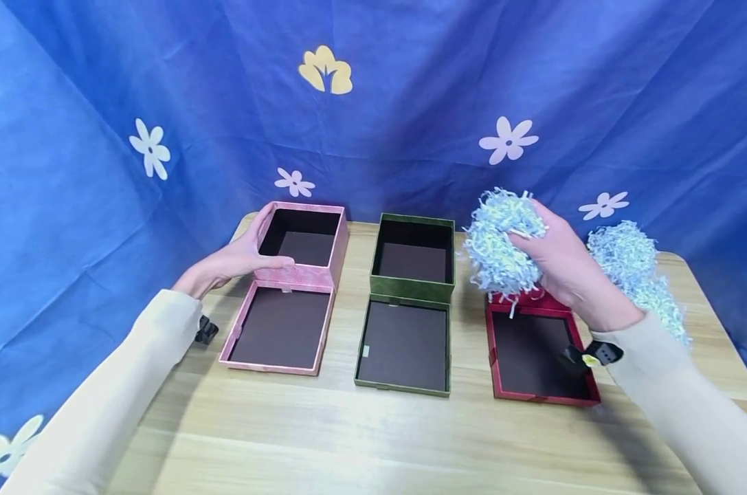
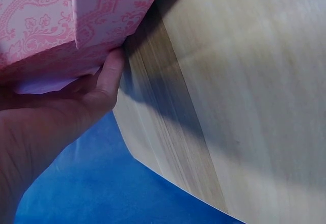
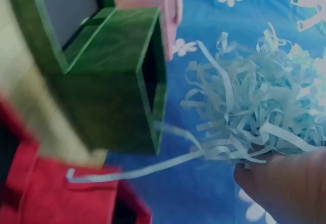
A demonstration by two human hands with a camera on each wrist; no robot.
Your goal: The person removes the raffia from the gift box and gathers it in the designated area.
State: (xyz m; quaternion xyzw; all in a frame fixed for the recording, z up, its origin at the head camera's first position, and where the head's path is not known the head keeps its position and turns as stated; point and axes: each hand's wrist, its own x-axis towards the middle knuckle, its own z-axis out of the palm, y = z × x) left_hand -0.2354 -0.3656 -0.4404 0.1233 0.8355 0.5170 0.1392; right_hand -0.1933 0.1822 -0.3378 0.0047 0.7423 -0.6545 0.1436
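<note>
On the left of the table, my left hand (image 1: 240, 251) holds the open pink box (image 1: 341, 251) around its near left corner. Its thumb lies along the front wall and its fingers along the left side. The left wrist view shows a finger against the lower edge of the patterned pink wall (image 2: 109, 15). My right hand (image 1: 561, 265) grips a big bunch of light blue shredded paper (image 1: 503, 237), raised over the red box (image 1: 537, 300). Loose strips dangle from the bunch, which hides most of that box's opening. In the right wrist view the thumb presses into the shredded paper (image 3: 249, 102).
A dark green box (image 1: 412, 287) stands open between the pink and red ones. The pink lid (image 1: 280, 326), green lid (image 1: 404, 344) and red lid (image 1: 534, 350) lie open in front of their boxes. More blue shredded paper (image 1: 623, 254) sits at the right. A blue flowered cloth (image 1: 404, 103) hangs behind.
</note>
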